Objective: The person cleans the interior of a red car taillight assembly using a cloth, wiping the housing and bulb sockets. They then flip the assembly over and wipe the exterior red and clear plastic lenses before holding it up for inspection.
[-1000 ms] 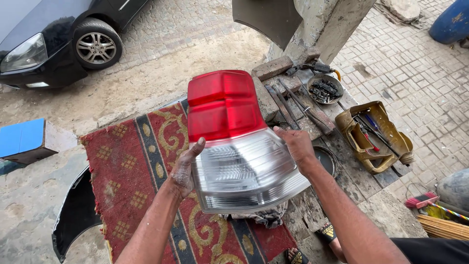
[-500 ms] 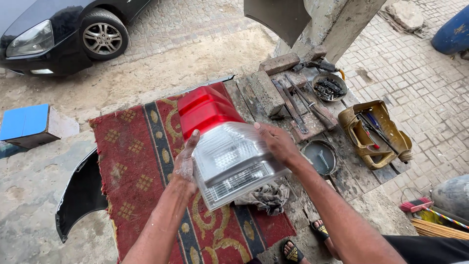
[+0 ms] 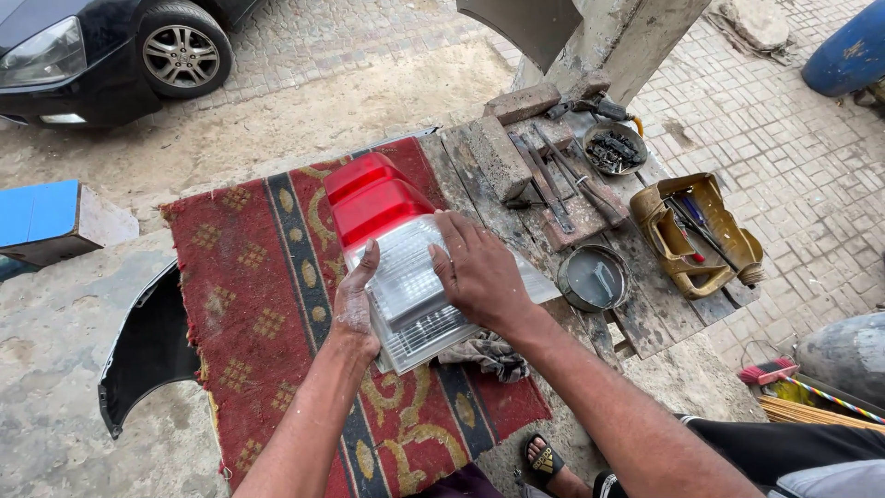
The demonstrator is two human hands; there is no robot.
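Note:
A car tail light (image 3: 396, 249), red at the far end and clear ribbed plastic at the near end, lies on a red patterned rug (image 3: 267, 295). My left hand (image 3: 358, 300) presses against its left edge. Flat on top of the clear lens rests my right hand (image 3: 475, 272), fingers spread. A crumpled grey rag (image 3: 489, 355) lies partly under the light's near corner.
A weathered wooden board (image 3: 645, 304) to the right carries bricks (image 3: 502, 157), metal tools, a round tin (image 3: 595, 277), a bowl of small parts (image 3: 616, 149) and a cut yellow jug with tools (image 3: 696, 235). A black bumper piece (image 3: 143, 350) lies left. A dark car (image 3: 111, 51) stands behind.
The tail light has come down from being held up in the air onto the rug. My right hand has shifted from its side to flat on top of the lens.

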